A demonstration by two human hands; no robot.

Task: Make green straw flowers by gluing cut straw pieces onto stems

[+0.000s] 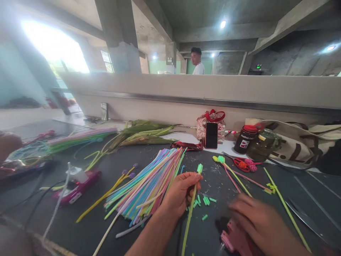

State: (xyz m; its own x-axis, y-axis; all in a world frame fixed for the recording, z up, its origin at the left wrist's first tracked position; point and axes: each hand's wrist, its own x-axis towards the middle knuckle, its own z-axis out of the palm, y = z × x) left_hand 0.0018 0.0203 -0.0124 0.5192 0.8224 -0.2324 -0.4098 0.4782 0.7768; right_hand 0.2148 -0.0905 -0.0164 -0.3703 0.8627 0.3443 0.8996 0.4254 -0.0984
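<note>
My left hand [182, 192] is closed around a yellow-green stem [189, 222], held near its upper end. Short green pieces [199, 168] are bunched at the stem's tip, just above my thumb and forefinger. Loose green cut pieces [206, 201] lie on the dark table below that hand. At the lower right, my right hand [255, 218] is smeared by motion over a pink tool [236, 236] that looks like a glue gun. Whether its fingers grip the tool cannot be made out. A large bundle of pastel-coloured straw-like sticks [149, 183] lies left of my left hand.
Finished-looking flower stems [220, 160] and red-handled scissors [241, 164] lie right of centre. Behind stand a phone [211, 135], a dark bottle [243, 139] and a jug [262, 144]. Corn husks [146, 133] and a magenta power strip [76, 188] are left. A person [197, 62] is beyond the partition.
</note>
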